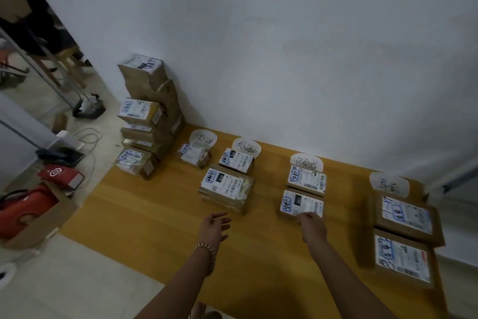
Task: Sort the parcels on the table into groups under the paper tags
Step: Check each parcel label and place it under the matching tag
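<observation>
Worktop (160, 215), centre frame: four paper tags (306, 163) along the wall edge, with sorted parcels (227, 186) lying below each. A tall stack of parcels (147, 111) stands at the worktop's upper-left corner.

Right hand (311, 223), lower centre: fingers curled over the near edge of the front parcel (302, 202) under the third tag from the left, grasping it. That parcel lies flat on the worktop.

Left hand (214, 225): released, fingers loosely spread, holding nothing, just below the second group.
</observation>
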